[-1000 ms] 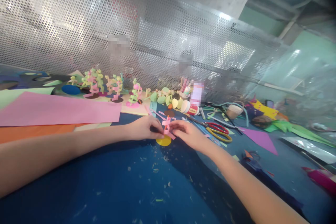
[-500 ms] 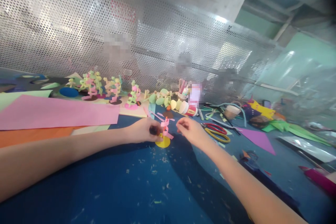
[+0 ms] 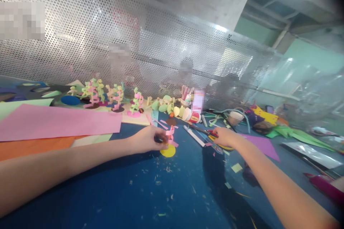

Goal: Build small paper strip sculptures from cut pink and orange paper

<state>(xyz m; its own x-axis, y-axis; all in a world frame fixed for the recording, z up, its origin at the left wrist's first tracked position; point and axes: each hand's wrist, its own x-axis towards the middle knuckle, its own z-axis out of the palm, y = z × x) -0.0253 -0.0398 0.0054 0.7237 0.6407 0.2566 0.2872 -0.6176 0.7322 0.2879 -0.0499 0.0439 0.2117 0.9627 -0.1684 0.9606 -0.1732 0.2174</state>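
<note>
Left fingers [image 3: 162, 146] pinched on pink spiral [image 3: 170, 133]

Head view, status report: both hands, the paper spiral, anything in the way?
Left hand at pink paper spiral. Right hand at scissors. Spiral upright over yellow disc. Possibly in the way: white strip between the hands.

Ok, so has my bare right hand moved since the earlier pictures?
Yes. Judged against the round yellow paper disc, your right hand has moved rightward, away from it, to the red and yellow scissor handles.
</note>
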